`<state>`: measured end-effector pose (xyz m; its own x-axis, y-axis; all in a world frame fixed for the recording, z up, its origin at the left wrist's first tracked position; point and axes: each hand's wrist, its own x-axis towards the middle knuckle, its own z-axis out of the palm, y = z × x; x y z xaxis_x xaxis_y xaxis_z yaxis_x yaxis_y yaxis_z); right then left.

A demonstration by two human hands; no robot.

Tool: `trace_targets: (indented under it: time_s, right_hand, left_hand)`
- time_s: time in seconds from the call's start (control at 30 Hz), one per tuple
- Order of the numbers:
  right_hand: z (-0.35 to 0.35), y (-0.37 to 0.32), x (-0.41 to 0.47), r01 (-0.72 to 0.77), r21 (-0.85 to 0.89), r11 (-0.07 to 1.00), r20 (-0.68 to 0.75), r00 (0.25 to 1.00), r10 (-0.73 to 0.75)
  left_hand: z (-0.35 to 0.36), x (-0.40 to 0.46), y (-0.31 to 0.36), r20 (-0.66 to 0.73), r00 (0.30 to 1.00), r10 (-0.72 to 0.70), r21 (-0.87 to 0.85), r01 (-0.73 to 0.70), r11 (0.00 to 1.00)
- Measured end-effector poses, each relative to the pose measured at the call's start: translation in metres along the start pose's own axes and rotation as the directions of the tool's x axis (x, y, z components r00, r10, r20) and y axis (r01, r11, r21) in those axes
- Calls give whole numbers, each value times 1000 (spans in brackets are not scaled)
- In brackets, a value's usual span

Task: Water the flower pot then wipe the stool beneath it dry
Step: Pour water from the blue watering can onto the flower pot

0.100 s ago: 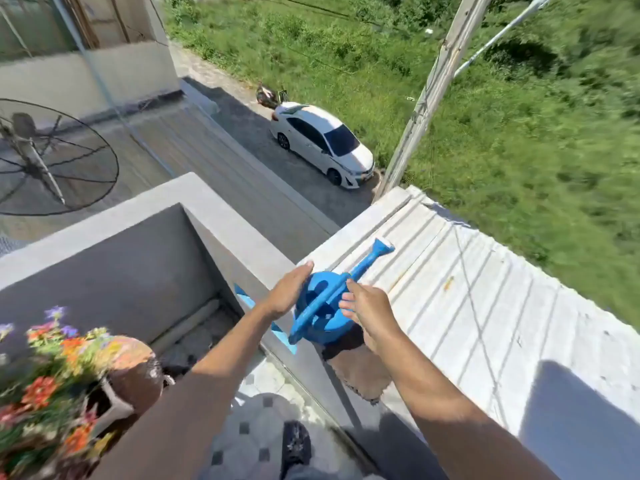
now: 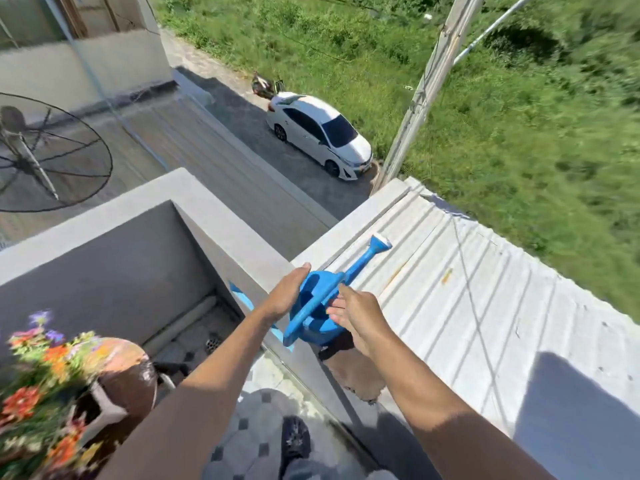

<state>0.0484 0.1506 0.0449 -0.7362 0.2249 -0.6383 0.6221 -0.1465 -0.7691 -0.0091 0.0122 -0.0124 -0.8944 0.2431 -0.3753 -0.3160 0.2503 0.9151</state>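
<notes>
A blue watering can (image 2: 320,318) sits on top of the grey balcony wall (image 2: 242,244), its spout pointing away to the upper right. My left hand (image 2: 287,292) is clasped over the can's left rim. My right hand (image 2: 356,320) lies against the can's right side with its fingers spread, just below the handle. At the lower left, the brown flower pot (image 2: 128,379) holds orange, red and purple flowers (image 2: 34,372), blurred. The stool under the pot is hidden.
Beyond the wall, a white corrugated roof (image 2: 467,306) slopes to the right. Tiled balcony floor (image 2: 256,427) and a shoe (image 2: 294,438) lie below. A blue strip (image 2: 240,296) hangs on the wall's inner face. Far below are a white car (image 2: 318,133), a pole (image 2: 426,88) and a satellite dish (image 2: 45,154).
My right hand's fingers have loosened from the can's handle and now spread beside its body. My left hand stays on the rim.
</notes>
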Motion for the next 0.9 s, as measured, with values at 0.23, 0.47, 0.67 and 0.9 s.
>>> trace_targets:
  time_s: [0.23,0.47,0.67,0.9]
  right_hand:
    - [9,-11,9,-17,-36,999,247,969,26]
    - [24,-14,-6,150,-344,927,301,953,-43]
    - [46,-19,-42,337,-598,727,398,912,-96]
    - [102,-10,-126,606,-705,368,582,791,-187]
  left_hand:
    - [1,15,-21,-8,999,-34,26,35,999]
    - [-18,-23,-33,-126,992,-16,-15,14,1000]
    - [-42,-85,-40,-261,965,-4,-97,-22,995]
    - [-64,-179,-43,-524,852,-10,-112,-57,992]
